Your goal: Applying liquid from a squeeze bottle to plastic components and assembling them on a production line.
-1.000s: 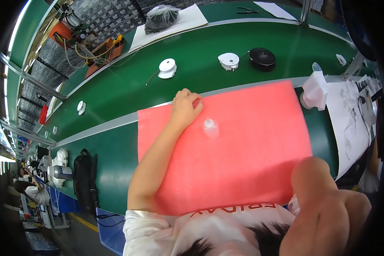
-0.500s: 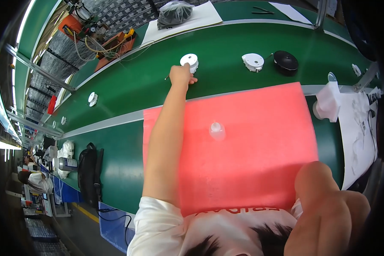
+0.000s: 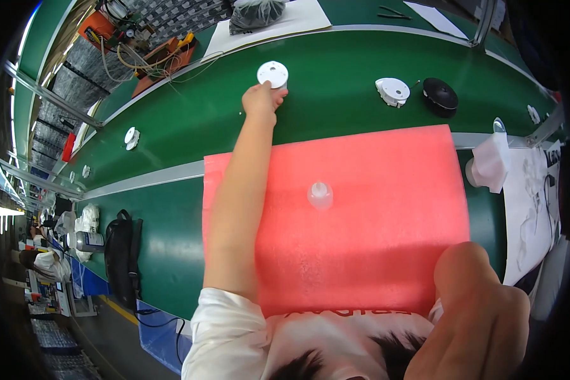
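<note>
On the green bench at the back, my left hand [image 3: 260, 102] is closed on a round white plastic disc-shaped unit [image 3: 273, 73]. My thumb lies at its near edge and the other fingers wrap round its side. The unit's flat top, with small holes, faces up. My left arm stretches over a pink foam sheet [image 3: 361, 234], where a small translucent bottle [image 3: 320, 196] stands. My right arm is folded at the lower right, and my right hand [image 3: 478, 323] looms close to the camera with its fingers hidden.
Another white unit [image 3: 393, 92] lies right of centre beside a black round cover [image 3: 440, 97]. A further white unit [image 3: 132, 138] sits at left. A container with a pink cloth [image 3: 490, 164] stands at right. A black bag [image 3: 121, 259] and a grey bottle [image 3: 89, 242] are at left.
My left hand has closed more fully round the white unit and shifted slightly up and left in the view. My right hand stays folded near the camera. The whole view has turned a little.
</note>
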Demonstrator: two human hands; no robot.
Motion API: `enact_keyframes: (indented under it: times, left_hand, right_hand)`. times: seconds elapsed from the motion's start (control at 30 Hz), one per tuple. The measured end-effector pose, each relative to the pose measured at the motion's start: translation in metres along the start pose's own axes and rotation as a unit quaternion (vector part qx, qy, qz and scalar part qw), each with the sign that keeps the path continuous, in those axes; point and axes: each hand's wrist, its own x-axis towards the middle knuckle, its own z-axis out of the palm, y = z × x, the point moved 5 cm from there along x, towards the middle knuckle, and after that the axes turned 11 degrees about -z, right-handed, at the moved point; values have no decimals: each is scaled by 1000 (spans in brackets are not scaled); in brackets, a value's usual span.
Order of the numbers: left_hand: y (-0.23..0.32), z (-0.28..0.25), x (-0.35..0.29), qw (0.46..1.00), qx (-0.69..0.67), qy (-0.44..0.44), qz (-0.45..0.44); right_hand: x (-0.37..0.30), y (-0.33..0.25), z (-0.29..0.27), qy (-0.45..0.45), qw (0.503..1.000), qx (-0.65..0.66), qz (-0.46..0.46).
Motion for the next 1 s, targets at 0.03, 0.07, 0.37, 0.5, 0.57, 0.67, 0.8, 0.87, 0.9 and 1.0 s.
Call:
enact_keyframes:
  times: [0.03,0.07,0.37,0.5,0.57,0.67,0.8,0.87,0.9,1.0]
  left_hand:
    - [1,13,-12,998,-49,-32,16]
    - [10,-7,-18,993,-104,-39,37]
    - [13,-84,-112,976,-191,-107,9]
    - [6,-84,-131,973,-202,-109,-11]
    - [12,-83,-137,969,-217,-119,-16]
    - [23,-84,-154,965,-217,-144,-19]
    - [30,-91,-162,963,-196,-185,-18]
    - [37,-92,-172,956,-204,-212,-7]
    - [39,-91,-175,956,-204,-211,-7]
    - [42,-91,-180,942,-241,-234,-16]
  right_hand:
    - [-3,6,-5,6,1000,19,12]
    - [2,4,3,-9,999,46,12]
    - [2,-5,31,-61,962,257,64]
    - [-16,-9,38,-69,929,355,83]
    - [-18,-15,45,-69,914,389,97]
    - [77,-63,80,-67,900,424,75]
    - [113,-85,101,-67,873,481,46]
    - [98,-82,104,-71,855,513,33]
    - [95,-81,103,-74,846,527,26]
    - [86,-76,105,-80,818,570,4]
